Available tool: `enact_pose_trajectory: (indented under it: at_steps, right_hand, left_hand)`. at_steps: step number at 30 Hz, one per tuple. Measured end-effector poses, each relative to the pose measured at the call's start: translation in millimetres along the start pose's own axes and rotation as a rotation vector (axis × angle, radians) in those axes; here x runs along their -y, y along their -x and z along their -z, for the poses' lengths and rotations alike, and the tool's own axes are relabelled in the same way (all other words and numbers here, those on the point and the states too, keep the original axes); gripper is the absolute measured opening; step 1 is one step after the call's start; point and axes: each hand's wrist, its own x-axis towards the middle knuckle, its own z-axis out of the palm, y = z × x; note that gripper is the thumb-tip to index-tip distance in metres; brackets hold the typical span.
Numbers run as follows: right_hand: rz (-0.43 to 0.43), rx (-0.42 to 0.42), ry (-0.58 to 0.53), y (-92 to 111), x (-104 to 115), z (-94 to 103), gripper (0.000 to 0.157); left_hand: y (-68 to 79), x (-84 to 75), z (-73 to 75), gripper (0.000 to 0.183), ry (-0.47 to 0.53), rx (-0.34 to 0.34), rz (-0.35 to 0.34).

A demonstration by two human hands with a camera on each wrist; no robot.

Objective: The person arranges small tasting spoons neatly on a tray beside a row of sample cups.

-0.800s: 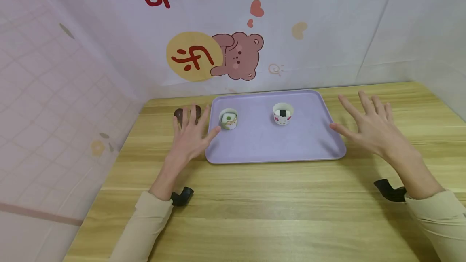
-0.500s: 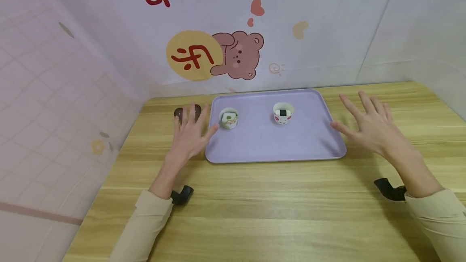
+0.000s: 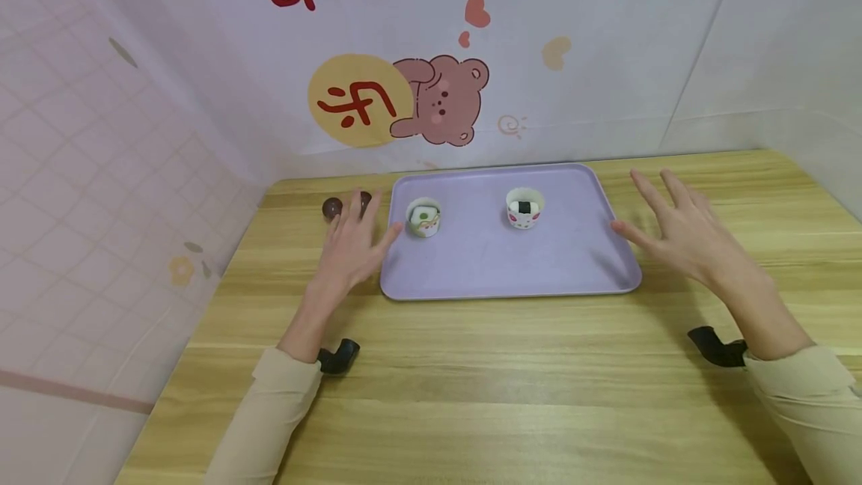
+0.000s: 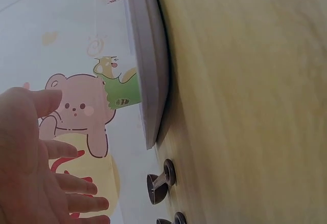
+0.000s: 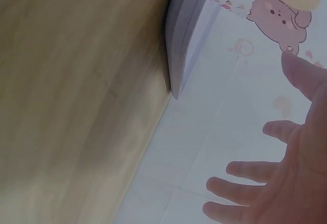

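On the lilac tray (image 3: 498,268) stand two small paper cups. The left, green-patterned cup (image 3: 425,229) contains a white piece with a green dot (image 3: 424,215). In the right, pink-patterned cup (image 3: 524,220) sits a white rice-ball-like piece with a black band (image 3: 524,207). My left hand (image 3: 350,249), fingers spread, hovers by the tray's left edge and holds nothing. Its fingers partly cover two glossy dark brown things (image 3: 332,208); the left wrist view shows a small bowl on a stem with a ring-shaped foot (image 4: 158,187). Beside the tray's right edge, my right hand (image 3: 687,234) is spread and holds nothing.
The wood-grain table (image 3: 512,388) extends in front of the tray and to both sides. Behind it hangs a white backdrop (image 3: 606,96) printed with a pink bear. A black curved piece (image 3: 340,356) sits at my left wrist, another (image 3: 717,348) at the right.
My left fingers have shifted slightly, uncovering more of the left brown thing. The right hand's fingers have shifted a little too. Tray and cups stay in place.
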Motion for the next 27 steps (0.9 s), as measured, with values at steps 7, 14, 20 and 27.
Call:
enact_pose_trajectory:
  at_steps: [7,14,20,27]
  right_hand:
    - [-0.020,0.009,-0.005,-4.0,-0.1,-0.5,0.080]
    - [-0.031,0.017,-0.021,-7.8,-0.9,-0.6,0.081]
    - [-0.040,0.028,-0.033,-9.6,-1.8,-0.9,0.081]
    - [-0.042,0.020,-0.047,-10.3,-3.3,-3.0,0.080]
  left_hand:
    - [-1.0,1.6,-1.3,0.071,0.029,-0.030,-0.004]
    - [-4.2,4.2,-2.6,0.070,0.046,-0.041,0.001]
    - [-5.5,10.3,-2.4,0.073,0.137,-0.001,0.079]
    - [-6.7,16.3,-1.4,0.075,0.188,0.007,0.106]
